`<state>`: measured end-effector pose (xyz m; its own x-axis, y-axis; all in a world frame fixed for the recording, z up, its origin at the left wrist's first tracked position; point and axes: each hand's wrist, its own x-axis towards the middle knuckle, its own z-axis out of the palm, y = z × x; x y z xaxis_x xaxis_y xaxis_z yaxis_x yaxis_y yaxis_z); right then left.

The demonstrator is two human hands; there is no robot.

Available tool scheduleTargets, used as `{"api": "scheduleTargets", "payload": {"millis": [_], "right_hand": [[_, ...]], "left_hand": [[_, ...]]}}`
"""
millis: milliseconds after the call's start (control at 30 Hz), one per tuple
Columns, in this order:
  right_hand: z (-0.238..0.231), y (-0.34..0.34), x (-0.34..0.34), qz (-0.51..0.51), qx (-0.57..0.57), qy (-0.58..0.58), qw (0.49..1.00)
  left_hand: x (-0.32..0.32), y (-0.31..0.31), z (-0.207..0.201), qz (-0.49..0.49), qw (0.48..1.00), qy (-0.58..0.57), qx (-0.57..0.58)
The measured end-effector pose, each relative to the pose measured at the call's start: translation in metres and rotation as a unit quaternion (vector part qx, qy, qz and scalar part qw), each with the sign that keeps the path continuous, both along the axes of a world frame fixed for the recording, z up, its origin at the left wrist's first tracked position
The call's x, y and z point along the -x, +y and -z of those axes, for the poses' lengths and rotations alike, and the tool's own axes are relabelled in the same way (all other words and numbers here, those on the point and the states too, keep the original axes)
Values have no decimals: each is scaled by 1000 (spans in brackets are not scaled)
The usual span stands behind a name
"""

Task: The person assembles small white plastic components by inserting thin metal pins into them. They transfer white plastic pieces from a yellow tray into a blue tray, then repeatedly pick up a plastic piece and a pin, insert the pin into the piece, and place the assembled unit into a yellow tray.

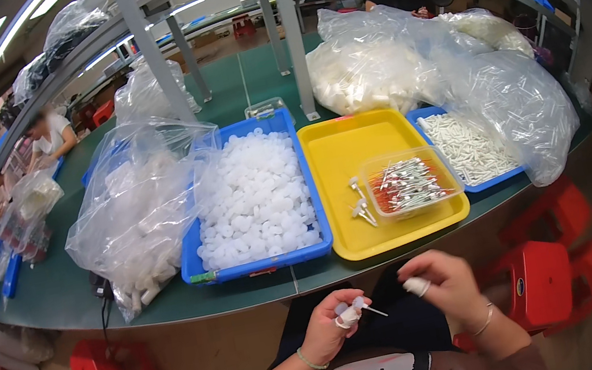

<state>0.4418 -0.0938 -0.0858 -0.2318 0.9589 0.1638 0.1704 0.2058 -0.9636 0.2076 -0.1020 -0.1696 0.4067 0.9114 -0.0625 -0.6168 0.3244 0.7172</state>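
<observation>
My left hand [326,330] is closed in front of my lap, pinching a small white plastic piece with a thin rod [375,311]. A white covering [348,317] wraps one of its fingertips. Apart from it, on the right, is my right hand [448,291]; its fingers are spread and slightly curved, with nothing visible in them. One of its digits also wears a white cover [417,286]. Beyond the hands, a yellow tray [354,242] bears a clear plastic box [414,205] of thin rods with white ends and orange parts. Several similar loose pieces [363,209] lie beside the box.
A blue tray [319,204] of white translucent caps stands left of the yellow one. On the right is a blue tray [497,182] of small white pieces. Large plastic bags [141,204] flank them. Grey posts [293,43] rise behind. Red stools [543,284] stand on the floor. Other people sit farther off.
</observation>
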Motion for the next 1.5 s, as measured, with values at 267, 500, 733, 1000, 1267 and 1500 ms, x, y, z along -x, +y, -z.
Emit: {"api": "scheduleTargets", "payload": {"millis": [267,500,733,1000,1267,1500], "right_hand": [[47,-13,20,-102,83,2,991],[48,-25,31,-43,20,-17,999],[62,-28,32,-9,13,27,1000],[60,-19,29,7,-85,-41,995],[66,-18,33,34,-79,-59,995],[70,-16,46,56,-253,-185,948]], "left_hand": [[2,-1,6,-18,995,-91,22],[0,-10,7,-47,999,-23,13],[0,-9,9,-111,991,74,-32],[-3,-7,13,-113,988,97,-31],[-12,-1,20,-64,990,122,-7],[-6,2,28,-7,991,134,-4]]}}
